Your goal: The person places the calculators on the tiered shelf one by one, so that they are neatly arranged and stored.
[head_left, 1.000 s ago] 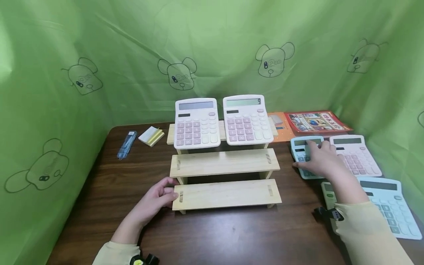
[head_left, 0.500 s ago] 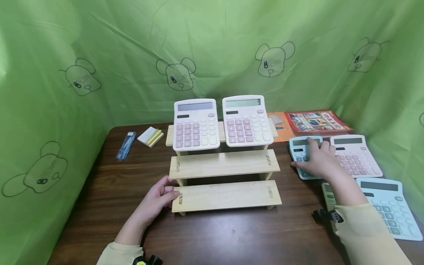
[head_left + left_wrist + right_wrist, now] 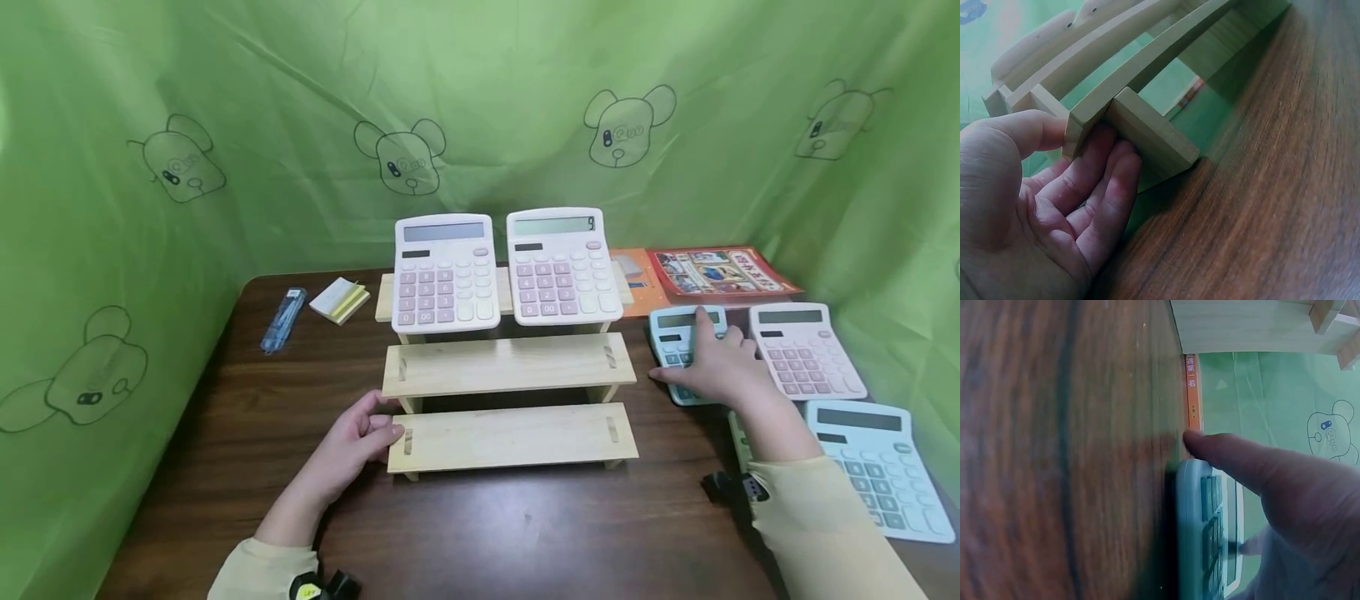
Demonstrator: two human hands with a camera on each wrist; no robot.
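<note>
My left hand pinches the left end of the lowest step of a three-tier wooden display stand. In the left wrist view the thumb lies over the board's end and the fingers curl below it. Far to the right, my right hand spans a small blue calculator, thumb at its left edge and index finger near its display. The right wrist view shows the calculator's side close to the tabletop; the palm hides the far fingers. Two white-and-pink calculators lean on the top tier.
Right of the hand lies a pink calculator. A larger blue calculator and a green one, mostly under the forearm, lie nearer. Behind are a red booklet and an orange one. Sticky notes and a blue packet lie left.
The small blue calculator has shifted slightly left with my right hand, widening its gap from the pink one. My left hand keeps its hold on the stand.
</note>
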